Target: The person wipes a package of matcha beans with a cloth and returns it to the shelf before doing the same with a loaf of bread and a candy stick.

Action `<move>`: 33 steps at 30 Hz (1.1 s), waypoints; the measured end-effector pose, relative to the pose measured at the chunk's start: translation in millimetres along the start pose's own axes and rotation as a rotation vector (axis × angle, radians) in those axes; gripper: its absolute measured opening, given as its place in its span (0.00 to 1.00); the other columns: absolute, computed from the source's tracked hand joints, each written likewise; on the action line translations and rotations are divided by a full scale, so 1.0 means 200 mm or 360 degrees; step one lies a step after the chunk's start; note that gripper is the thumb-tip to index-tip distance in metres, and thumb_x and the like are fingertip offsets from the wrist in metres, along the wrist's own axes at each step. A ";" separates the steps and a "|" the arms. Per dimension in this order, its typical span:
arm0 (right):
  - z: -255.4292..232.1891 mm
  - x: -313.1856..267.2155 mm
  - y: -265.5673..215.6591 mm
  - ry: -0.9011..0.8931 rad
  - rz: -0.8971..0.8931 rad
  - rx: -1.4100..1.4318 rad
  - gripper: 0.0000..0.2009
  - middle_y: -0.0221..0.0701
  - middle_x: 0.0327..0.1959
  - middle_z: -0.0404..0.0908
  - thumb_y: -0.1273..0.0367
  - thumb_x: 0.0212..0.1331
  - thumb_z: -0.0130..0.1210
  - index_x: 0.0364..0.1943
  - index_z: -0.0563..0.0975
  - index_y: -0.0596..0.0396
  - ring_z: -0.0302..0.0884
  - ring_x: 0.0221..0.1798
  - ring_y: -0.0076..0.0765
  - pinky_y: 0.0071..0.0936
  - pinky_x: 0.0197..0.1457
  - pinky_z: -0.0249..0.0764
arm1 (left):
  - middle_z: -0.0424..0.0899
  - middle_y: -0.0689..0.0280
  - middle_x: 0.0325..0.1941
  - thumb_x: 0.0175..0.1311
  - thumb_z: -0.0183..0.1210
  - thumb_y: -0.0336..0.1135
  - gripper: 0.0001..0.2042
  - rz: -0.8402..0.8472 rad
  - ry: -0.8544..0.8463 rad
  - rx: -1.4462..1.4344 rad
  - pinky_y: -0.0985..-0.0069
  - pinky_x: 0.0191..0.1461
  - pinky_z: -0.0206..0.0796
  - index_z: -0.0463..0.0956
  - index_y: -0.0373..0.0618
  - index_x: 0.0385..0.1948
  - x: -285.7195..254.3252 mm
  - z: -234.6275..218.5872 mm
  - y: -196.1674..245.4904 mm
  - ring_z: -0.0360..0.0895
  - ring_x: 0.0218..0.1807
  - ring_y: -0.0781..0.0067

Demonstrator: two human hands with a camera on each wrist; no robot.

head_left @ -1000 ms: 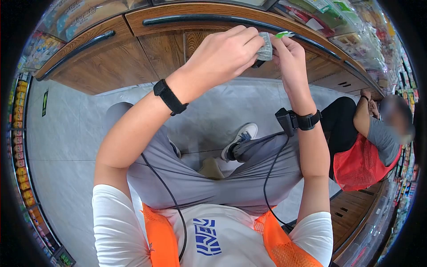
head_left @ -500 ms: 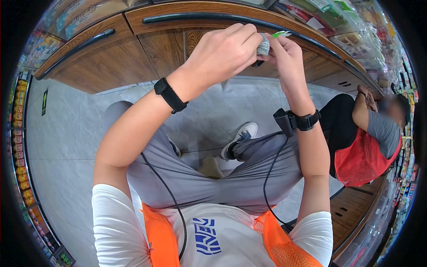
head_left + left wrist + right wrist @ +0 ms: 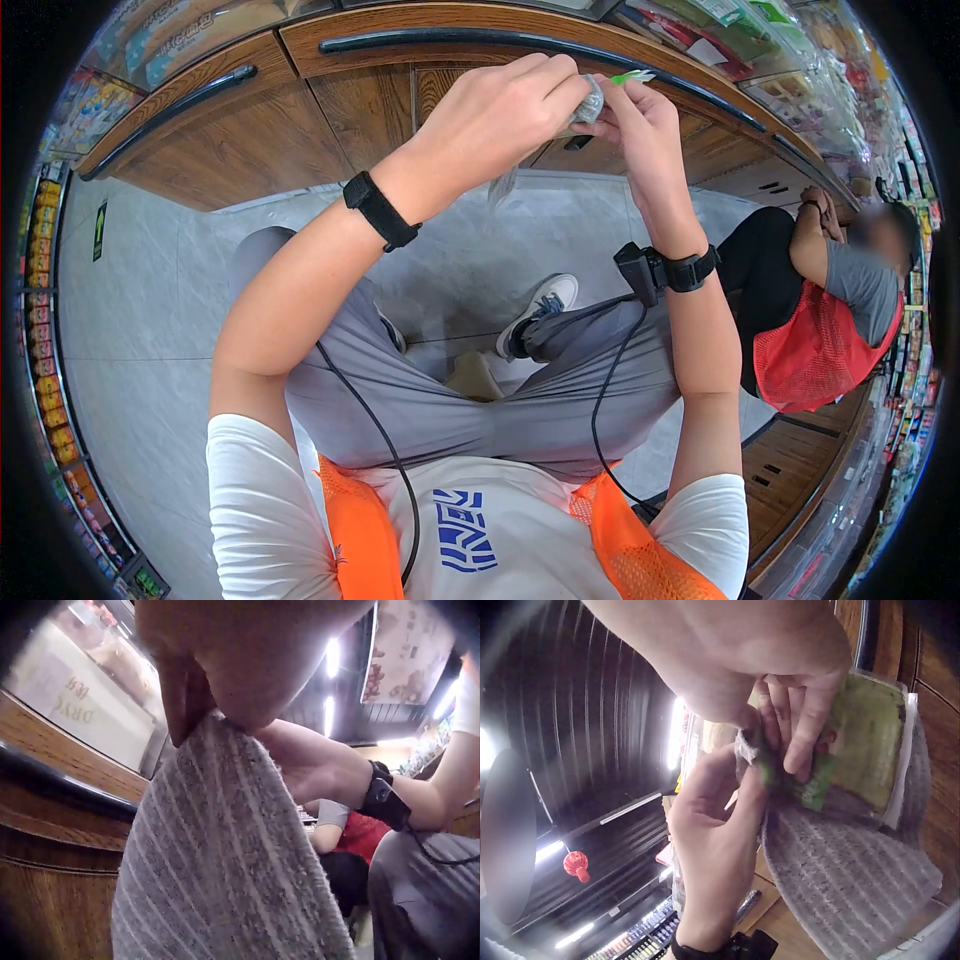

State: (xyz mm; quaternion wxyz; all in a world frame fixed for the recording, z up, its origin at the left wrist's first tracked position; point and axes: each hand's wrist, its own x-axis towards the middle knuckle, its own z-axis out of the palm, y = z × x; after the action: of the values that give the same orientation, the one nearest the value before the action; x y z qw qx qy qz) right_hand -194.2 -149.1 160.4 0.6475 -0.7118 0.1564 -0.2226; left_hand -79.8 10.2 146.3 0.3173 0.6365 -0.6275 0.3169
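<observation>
My left hand (image 3: 510,115) pinches a grey ribbed cloth (image 3: 225,847), which hangs in a wide fold in the left wrist view. Close against it is my right hand (image 3: 650,130), its fingers (image 3: 802,742) curled over a flat see-through pack with a green label (image 3: 874,742). Some cloth bunches between the hands; more shows below and behind the pack. In the head view a small green and white end (image 3: 632,77) sticks up above the right fingers. Which layers the right fingertips pinch, I cannot tell.
A wooden cabinet (image 3: 360,115) with a long dark handle rail (image 3: 440,37) stands right in front of the hands. Bagged goods (image 3: 760,40) fill the shelf above it. A person in a red mesh vest (image 3: 825,345) squats at the right. Black cables (image 3: 365,420) run from the wrist straps.
Both hands have shifted slightly left. The cloth between them has turned, and a loose grey end now shows beneath the left hand. The other person has shifted slightly.
</observation>
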 end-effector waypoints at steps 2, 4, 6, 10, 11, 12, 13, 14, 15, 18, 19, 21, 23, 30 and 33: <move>0.00 0.00 -0.01 0.0002 -0.0009 -0.0004 0.14 0.37 0.37 0.86 0.66 0.74 0.54 0.44 0.82 0.69 0.86 0.36 0.27 0.25 0.43 0.87 | 0.79 0.65 0.43 0.56 0.66 0.26 0.14 -0.0004 -0.0010 -0.0014 0.68 0.42 0.79 0.78 0.42 0.45 0.00 -0.01 0.00 0.83 0.45 0.63; -0.01 0.00 -0.01 0.0007 -0.0025 0.0003 0.14 0.36 0.36 0.86 0.67 0.74 0.54 0.44 0.82 0.69 0.86 0.37 0.28 0.25 0.43 0.87 | 0.80 0.65 0.44 0.55 0.65 0.25 0.15 -0.0005 -0.0004 -0.0015 0.67 0.43 0.79 0.78 0.42 0.46 0.00 0.00 -0.01 0.83 0.46 0.62; 0.00 0.00 -0.01 0.0015 -0.0031 0.0031 0.14 0.36 0.36 0.86 0.67 0.74 0.54 0.44 0.82 0.68 0.86 0.36 0.27 0.25 0.43 0.87 | 0.80 0.65 0.44 0.56 0.65 0.25 0.15 -0.0027 -0.0022 -0.0074 0.66 0.44 0.79 0.78 0.42 0.46 -0.01 0.00 -0.03 0.83 0.46 0.61; -0.01 0.01 0.00 -0.0014 -0.0025 0.0004 0.14 0.35 0.35 0.85 0.66 0.74 0.55 0.43 0.82 0.68 0.85 0.35 0.26 0.25 0.43 0.87 | 0.80 0.65 0.44 0.58 0.65 0.26 0.14 -0.0045 -0.0031 -0.0108 0.65 0.44 0.79 0.78 0.43 0.46 -0.01 0.00 -0.05 0.83 0.45 0.58; -0.01 0.01 0.00 -0.0019 -0.0027 0.0004 0.14 0.35 0.35 0.85 0.66 0.74 0.55 0.43 0.82 0.68 0.85 0.35 0.26 0.24 0.43 0.87 | 0.81 0.64 0.44 0.58 0.65 0.26 0.14 -0.0058 -0.0033 -0.0146 0.65 0.43 0.79 0.78 0.42 0.46 -0.02 -0.01 -0.05 0.83 0.44 0.57; -0.01 0.01 0.00 -0.0025 -0.0028 0.0004 0.14 0.34 0.35 0.85 0.66 0.74 0.55 0.43 0.82 0.67 0.85 0.36 0.25 0.24 0.43 0.87 | 0.81 0.64 0.43 0.59 0.65 0.27 0.13 -0.0071 -0.0036 -0.0184 0.65 0.43 0.78 0.78 0.42 0.46 -0.01 -0.01 -0.05 0.83 0.44 0.57; -0.01 0.01 0.00 -0.0030 -0.0029 0.0004 0.14 0.34 0.35 0.85 0.66 0.74 0.55 0.43 0.82 0.67 0.85 0.36 0.25 0.24 0.43 0.87 | 0.81 0.63 0.43 0.60 0.65 0.27 0.12 -0.0084 -0.0040 -0.0222 0.64 0.43 0.78 0.79 0.42 0.46 -0.01 -0.02 -0.04 0.83 0.43 0.56; -0.01 0.01 0.00 -0.0033 -0.0025 0.0003 0.14 0.34 0.35 0.85 0.66 0.74 0.55 0.42 0.82 0.67 0.85 0.36 0.25 0.24 0.43 0.87 | 0.82 0.63 0.42 0.61 0.65 0.28 0.12 -0.0102 -0.0033 -0.0242 0.64 0.43 0.78 0.79 0.42 0.46 -0.01 -0.02 -0.04 0.83 0.42 0.55; -0.01 0.01 0.00 -0.0035 -0.0020 0.0003 0.14 0.34 0.35 0.86 0.66 0.74 0.54 0.42 0.82 0.67 0.85 0.36 0.25 0.25 0.43 0.87 | 0.82 0.62 0.42 0.62 0.65 0.28 0.12 -0.0119 -0.0027 -0.0263 0.64 0.43 0.78 0.79 0.43 0.46 -0.01 -0.02 -0.05 0.83 0.42 0.54; -0.02 0.00 -0.02 -0.0048 -0.0028 0.0036 0.14 0.36 0.37 0.86 0.66 0.75 0.54 0.43 0.82 0.67 0.86 0.37 0.27 0.26 0.44 0.87 | 0.82 0.61 0.42 0.63 0.65 0.29 0.11 -0.0146 -0.0003 -0.0315 0.63 0.42 0.77 0.79 0.43 0.46 -0.01 -0.02 -0.05 0.83 0.41 0.53; -0.01 0.00 -0.02 -0.0054 -0.0036 0.0053 0.14 0.36 0.37 0.86 0.66 0.75 0.53 0.43 0.82 0.67 0.86 0.37 0.28 0.26 0.45 0.87 | 0.83 0.61 0.42 0.64 0.65 0.29 0.11 -0.0151 0.0007 -0.0331 0.63 0.42 0.76 0.80 0.43 0.46 -0.01 -0.02 -0.06 0.83 0.41 0.52; -0.02 0.00 -0.02 -0.0050 0.0002 0.0115 0.15 0.38 0.39 0.87 0.66 0.75 0.53 0.44 0.82 0.67 0.87 0.38 0.30 0.27 0.46 0.87 | 0.83 0.60 0.42 0.64 0.65 0.30 0.11 -0.0197 0.0009 -0.0394 0.63 0.42 0.76 0.80 0.42 0.46 0.00 -0.03 -0.06 0.82 0.41 0.52; -0.03 0.01 -0.02 -0.0058 0.0041 0.0170 0.15 0.39 0.40 0.87 0.66 0.75 0.52 0.46 0.81 0.68 0.88 0.40 0.33 0.28 0.47 0.87 | 0.83 0.59 0.42 0.64 0.65 0.31 0.11 -0.0238 0.0013 -0.0466 0.63 0.43 0.76 0.80 0.41 0.46 0.00 -0.02 -0.06 0.82 0.42 0.51; -0.07 0.02 -0.01 -0.0089 0.0140 0.0390 0.17 0.42 0.44 0.87 0.66 0.77 0.48 0.51 0.78 0.70 0.88 0.43 0.35 0.29 0.48 0.87 | 0.84 0.57 0.43 0.68 0.63 0.35 0.12 -0.0254 0.0056 -0.0628 0.63 0.47 0.74 0.82 0.39 0.48 0.01 0.01 -0.11 0.82 0.43 0.51; -0.09 0.03 -0.01 -0.0099 0.0174 0.0432 0.17 0.43 0.46 0.86 0.65 0.77 0.46 0.51 0.78 0.69 0.88 0.44 0.36 0.28 0.48 0.87 | 0.84 0.59 0.43 0.69 0.62 0.35 0.12 -0.0291 0.0026 -0.0629 0.64 0.47 0.75 0.83 0.40 0.49 0.01 0.01 -0.10 0.83 0.44 0.53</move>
State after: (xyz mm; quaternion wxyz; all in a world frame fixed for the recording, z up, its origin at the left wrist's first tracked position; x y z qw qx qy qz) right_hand -197.7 -167.2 163.6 0.7535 -0.6147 0.1431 -0.1839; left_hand -60.7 7.4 147.6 0.4684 0.6137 -0.6145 0.1627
